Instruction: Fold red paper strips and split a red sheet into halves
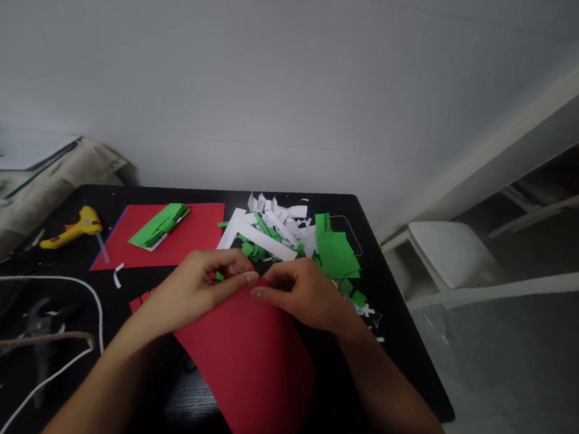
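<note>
Between both hands hangs a sheet of red paper (253, 361), curving down toward me over the table's near side. My left hand (214, 281) pinches its top edge between thumb and fingers. Close beside it, my right hand (298, 291) grips the same edge, thumb on the near face. The fingertips behind the sheet are partly hidden. Just past the hands lies a heap of white paper strips (283, 226) mixed with green scraps. A larger green paper piece (337, 253) rests at the heap's right side.
On the black table (190, 396), a flat red sheet (198, 236) carries a bundle of green paper (161, 225). A yellow glue gun (74, 228) lies at the left, with pliers (42, 331) and a white cable (88, 288) nearer me. A white stool (450, 253) stands right of the table.
</note>
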A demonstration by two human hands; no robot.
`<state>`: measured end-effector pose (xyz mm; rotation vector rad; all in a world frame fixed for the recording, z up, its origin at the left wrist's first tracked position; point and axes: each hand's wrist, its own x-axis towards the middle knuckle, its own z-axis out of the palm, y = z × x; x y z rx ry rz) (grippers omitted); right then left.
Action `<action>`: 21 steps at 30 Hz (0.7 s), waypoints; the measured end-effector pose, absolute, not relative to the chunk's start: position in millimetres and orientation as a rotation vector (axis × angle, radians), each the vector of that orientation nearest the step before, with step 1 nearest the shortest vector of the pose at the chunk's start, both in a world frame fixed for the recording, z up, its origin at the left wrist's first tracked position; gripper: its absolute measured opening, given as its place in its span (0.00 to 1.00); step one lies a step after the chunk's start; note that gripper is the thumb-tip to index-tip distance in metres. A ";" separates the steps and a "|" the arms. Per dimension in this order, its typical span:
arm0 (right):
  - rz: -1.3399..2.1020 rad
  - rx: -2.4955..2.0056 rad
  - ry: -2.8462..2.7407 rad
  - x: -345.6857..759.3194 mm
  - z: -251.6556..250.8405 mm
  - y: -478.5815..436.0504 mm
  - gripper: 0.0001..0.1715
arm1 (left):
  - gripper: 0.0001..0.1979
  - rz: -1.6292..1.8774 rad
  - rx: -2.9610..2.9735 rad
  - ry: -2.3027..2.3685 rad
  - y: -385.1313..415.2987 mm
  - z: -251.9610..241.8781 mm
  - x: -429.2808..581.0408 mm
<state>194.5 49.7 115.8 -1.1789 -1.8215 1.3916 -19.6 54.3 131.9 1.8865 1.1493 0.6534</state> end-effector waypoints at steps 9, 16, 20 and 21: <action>1.308 -1.274 -1.905 228.5 117.7 66.5 0.10 | 0.12 1.182 1.392 1.463 63.8 131.2 -40.1; 1.274 -1.196 -1.390 257.6 119.9 80.1 0.14 | 0.13 1.299 1.300 1.546 78.5 130.2 -60.7; 1.213 -1.154 -1.312 247.6 117.2 80.1 0.12 | 0.20 1.083 1.588 1.804 80.6 126.2 -61.9; 1.234 -1.140 -1.323 244.8 116.7 79.4 0.12 | 0.24 1.047 1.681 1.856 78.9 126.2 -59.6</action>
